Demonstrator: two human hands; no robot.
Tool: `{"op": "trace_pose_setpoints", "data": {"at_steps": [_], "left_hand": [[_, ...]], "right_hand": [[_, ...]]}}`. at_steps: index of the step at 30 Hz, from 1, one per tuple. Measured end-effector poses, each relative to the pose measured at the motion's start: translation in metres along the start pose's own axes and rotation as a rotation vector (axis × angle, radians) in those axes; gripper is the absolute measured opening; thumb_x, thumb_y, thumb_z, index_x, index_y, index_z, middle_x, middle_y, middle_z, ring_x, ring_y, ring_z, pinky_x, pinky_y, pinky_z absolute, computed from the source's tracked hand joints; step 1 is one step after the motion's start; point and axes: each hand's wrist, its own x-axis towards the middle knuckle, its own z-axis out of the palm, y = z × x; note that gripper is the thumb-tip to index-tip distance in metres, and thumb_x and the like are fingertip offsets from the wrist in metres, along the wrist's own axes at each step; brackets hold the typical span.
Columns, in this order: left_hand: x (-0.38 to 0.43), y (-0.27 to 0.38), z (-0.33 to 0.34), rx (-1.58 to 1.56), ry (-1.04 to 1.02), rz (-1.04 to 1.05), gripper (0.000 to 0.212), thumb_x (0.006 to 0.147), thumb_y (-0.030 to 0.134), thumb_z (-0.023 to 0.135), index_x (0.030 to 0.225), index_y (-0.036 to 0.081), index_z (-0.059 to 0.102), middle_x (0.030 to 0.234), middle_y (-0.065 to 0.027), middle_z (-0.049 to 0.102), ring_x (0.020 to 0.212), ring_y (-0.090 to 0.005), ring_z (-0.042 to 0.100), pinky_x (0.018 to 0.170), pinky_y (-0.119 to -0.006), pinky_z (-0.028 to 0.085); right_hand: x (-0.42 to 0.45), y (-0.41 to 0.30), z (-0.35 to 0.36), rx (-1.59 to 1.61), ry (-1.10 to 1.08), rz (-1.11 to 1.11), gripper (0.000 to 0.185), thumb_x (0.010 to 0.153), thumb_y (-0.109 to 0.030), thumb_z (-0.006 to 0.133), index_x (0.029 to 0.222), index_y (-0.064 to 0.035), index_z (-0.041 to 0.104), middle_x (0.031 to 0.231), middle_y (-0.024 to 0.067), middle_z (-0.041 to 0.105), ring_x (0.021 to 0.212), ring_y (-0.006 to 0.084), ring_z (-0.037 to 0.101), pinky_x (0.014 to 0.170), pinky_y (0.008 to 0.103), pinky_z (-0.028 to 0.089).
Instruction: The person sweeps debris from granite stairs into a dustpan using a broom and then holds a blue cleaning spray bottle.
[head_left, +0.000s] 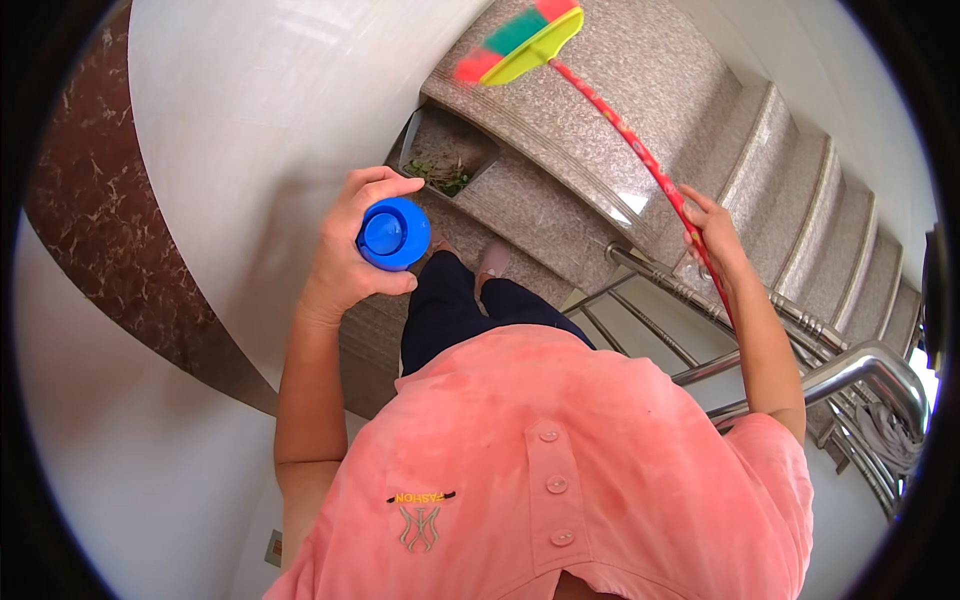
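Observation:
My left hand (349, 240) curls its thumb and fingers around a round blue plastic piece (405, 232) with a recessed centre, seen end-on. What lies beneath it is hidden, so I cannot tell whether it joins the dustpan below. My right hand (712, 232) grips the red patterned handle of a broom (626, 135). The yellow-green broom head (536, 49), with blurred red and green bristles, is over the stair at the top. A grey dustpan (446, 135) rests by the wall near my feet, holding green leaves and dry plant bits (442, 176).
Speckled stone steps (757, 195) curve away to the right. A metal stair railing (862, 375) runs close by my right arm, with a grey cloth (889, 439) on it. On the left is a pale wall (247, 112) with a dark red stone band (97, 172).

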Motion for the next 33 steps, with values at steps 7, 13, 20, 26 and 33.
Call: {"op": "trace_pose_setpoints", "data": {"at_steps": [7,13,20,26,33], "left_hand": [[0.007,0.003,0.002,0.057,0.000,-0.002,0.087,0.040,0.007,0.076,0.126,0.008,0.063,0.121,-0.0112,0.055,0.113,-0.0232,0.056,0.097,-0.033,0.043],[0.005,-0.002,0.004,0.141,0.050,0.003,0.101,0.044,0.002,0.073,0.142,0.011,0.048,0.113,-0.0080,0.054,0.100,-0.0189,0.056,0.090,-0.030,0.046],[0.000,-0.004,0.012,0.055,0.099,-0.099,0.107,0.047,0.002,0.072,0.148,0.011,0.038,0.112,-0.0069,0.053,0.094,-0.0161,0.055,0.088,-0.029,0.046],[0.008,-0.001,0.010,0.200,-0.006,0.062,0.085,0.047,0.000,0.072,0.130,0.011,0.057,0.114,-0.0111,0.053,0.098,-0.0246,0.058,0.089,-0.033,0.047],[0.009,0.006,0.015,0.292,0.021,0.023,0.074,0.044,0.007,0.074,0.116,0.008,0.062,0.118,-0.0135,0.054,0.107,-0.0266,0.056,0.094,-0.035,0.045]], "right_hand": [[0.093,-0.038,0.045,0.122,-0.016,-0.013,0.044,0.102,-0.022,0.043,0.147,-0.0223,0.045,0.065,0.0025,0.046,0.041,0.0114,0.040,0.035,0.0251,0.040],[0.006,0.022,0.104,-0.123,-0.147,0.073,0.043,0.103,-0.026,0.041,0.146,-0.0278,0.045,0.059,0.0023,0.047,0.037,0.0132,0.043,0.034,0.0278,0.039],[-0.075,0.048,0.082,0.094,-0.135,0.137,0.042,0.102,-0.020,0.047,0.143,-0.0238,0.050,0.058,0.0014,0.049,0.036,0.0109,0.042,0.032,0.0265,0.034],[0.002,0.029,0.081,0.452,-0.089,0.048,0.045,0.103,-0.023,0.045,0.148,-0.0242,0.043,0.061,0.0011,0.050,0.037,0.0114,0.044,0.032,0.0252,0.035],[-0.058,0.065,0.126,0.250,-0.316,0.155,0.044,0.103,-0.021,0.046,0.146,-0.0296,0.045,0.062,0.0040,0.049,0.038,0.0111,0.043,0.033,0.0266,0.037]]}}
